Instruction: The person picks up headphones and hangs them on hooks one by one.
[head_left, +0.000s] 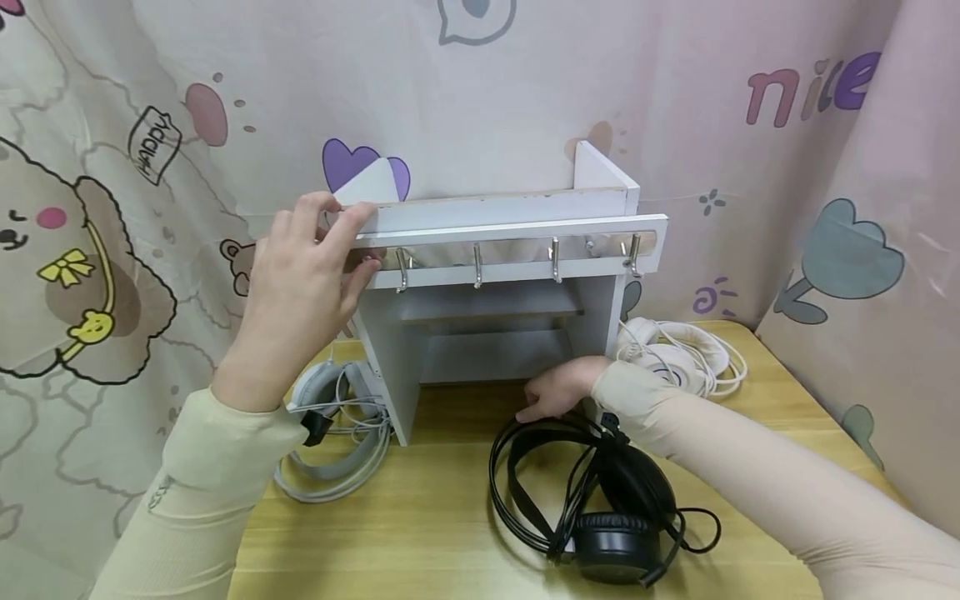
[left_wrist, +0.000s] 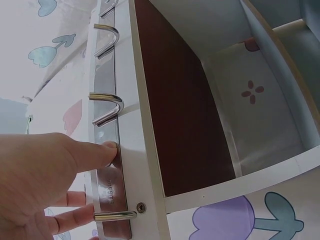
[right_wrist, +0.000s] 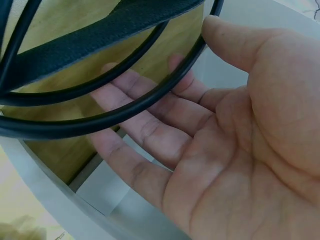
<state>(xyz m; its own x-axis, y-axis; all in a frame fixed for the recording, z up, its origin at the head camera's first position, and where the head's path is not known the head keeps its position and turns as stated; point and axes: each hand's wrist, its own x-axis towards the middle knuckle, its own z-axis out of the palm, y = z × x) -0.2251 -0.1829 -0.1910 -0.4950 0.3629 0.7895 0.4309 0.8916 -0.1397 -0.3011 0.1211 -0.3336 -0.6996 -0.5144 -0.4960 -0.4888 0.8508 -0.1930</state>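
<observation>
Left hand [head_left: 296, 287] grips the hook rail [head_left: 517, 250] at left; right hand [head_left: 562, 388], fingers slack and parted, could let the near black headphones [head_left: 633, 483] slip

On the yellow wood-grain counter [head_left: 375, 542] I saw grey headphones [head_left: 321, 387] near the left edge and white headphones [head_left: 671, 358] toward the back right. Behind them, a pale curtain [head_left: 667, 75] with cartoon prints faced me.
</observation>
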